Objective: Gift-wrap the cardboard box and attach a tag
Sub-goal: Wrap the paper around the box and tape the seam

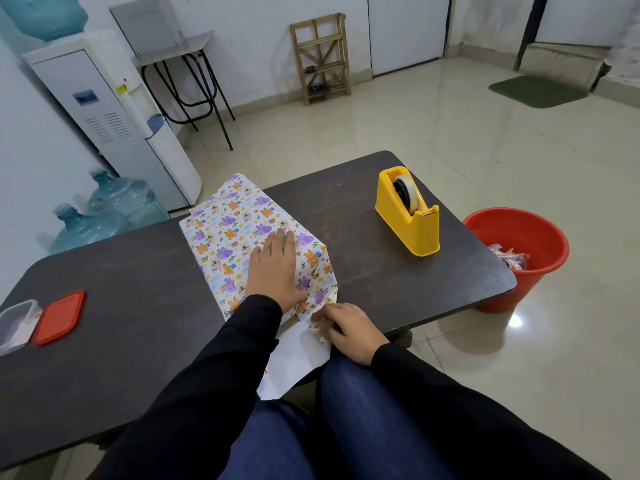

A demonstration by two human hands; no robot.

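L hand (273, 268) flat on cartoon-print wrapped cardboard box (228, 226), fingers straight | R hand (348, 329) pinches white-backed paper flap (298, 358) at near end | box axis near-far, R closer to flap

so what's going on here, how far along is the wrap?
A person sits at the dark table gift-wrapping. The left hand presses flat on top of the paper-covered box. The right hand pinches the loose paper flap at the near end, which is not closed yet. The yellow tape dispenser stands apart to the right, untouched. No tag shows on the box.
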